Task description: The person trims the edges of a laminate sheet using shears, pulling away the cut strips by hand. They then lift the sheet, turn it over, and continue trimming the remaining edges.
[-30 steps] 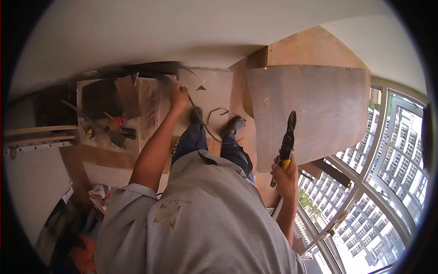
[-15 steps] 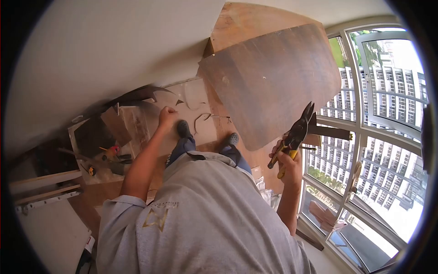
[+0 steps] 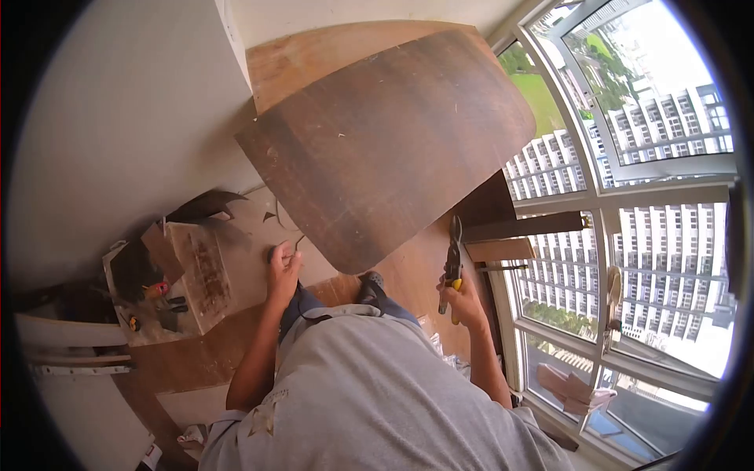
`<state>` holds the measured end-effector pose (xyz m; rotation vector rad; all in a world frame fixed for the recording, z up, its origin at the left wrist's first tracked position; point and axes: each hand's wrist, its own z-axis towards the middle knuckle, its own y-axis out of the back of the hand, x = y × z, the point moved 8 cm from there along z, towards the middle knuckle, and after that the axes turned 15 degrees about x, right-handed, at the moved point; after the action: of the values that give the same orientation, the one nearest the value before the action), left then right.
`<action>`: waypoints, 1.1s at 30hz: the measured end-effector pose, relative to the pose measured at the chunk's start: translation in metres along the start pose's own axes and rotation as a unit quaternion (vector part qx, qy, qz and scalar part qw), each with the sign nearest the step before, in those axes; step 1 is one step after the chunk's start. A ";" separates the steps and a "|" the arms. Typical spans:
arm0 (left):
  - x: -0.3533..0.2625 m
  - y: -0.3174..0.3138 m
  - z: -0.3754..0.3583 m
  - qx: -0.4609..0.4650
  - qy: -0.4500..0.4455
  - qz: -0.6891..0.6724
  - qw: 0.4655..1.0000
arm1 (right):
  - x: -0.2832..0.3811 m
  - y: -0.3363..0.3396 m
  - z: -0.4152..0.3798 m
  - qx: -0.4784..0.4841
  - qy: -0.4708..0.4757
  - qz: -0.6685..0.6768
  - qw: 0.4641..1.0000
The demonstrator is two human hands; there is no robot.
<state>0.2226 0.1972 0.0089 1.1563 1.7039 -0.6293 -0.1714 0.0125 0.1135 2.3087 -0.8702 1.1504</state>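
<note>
A pair of snips [image 3: 453, 255] with dark jaws and yellow-and-black handles is held by my right hand [image 3: 465, 302], its jaws pointing away from me. The fingers are wrapped round the handles. My left hand [image 3: 284, 275] is raised over the floor near my foot, its fingers partly spread with nothing visible between them. Ahead of both hands lies a large brown sheet [image 3: 385, 141] with rounded corners. Its near corner comes between my two hands.
A box-like stand [image 3: 208, 275] with tools on it is at the left by the wall. Thin dark offcuts [image 3: 271, 214] lie on a pale floor board. Windows [image 3: 601, 188] line the right side, with long dark strips [image 3: 534, 226] beside them.
The view has turned, and the brown sheet now appears nearer and further left. My right hand with the snips is lower and further in. My left hand's fingers have opened out.
</note>
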 end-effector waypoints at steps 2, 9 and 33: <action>-0.004 -0.005 -0.034 -0.103 0.007 -0.050 0.993 | -0.008 0.006 -0.008 0.059 -0.001 0.014 0.998; -0.093 -0.141 -0.105 0.181 -0.067 -0.144 0.970 | 0.061 -0.066 -0.024 0.311 0.017 -0.101 0.945; 0.325 0.329 -0.277 -0.555 0.338 -0.062 0.758 | 0.119 -0.368 0.080 0.354 0.071 -0.276 0.891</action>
<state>0.3705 0.6941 -0.1396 0.3563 2.2062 0.8260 0.1829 0.1873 0.1328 2.6850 0.3452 1.4824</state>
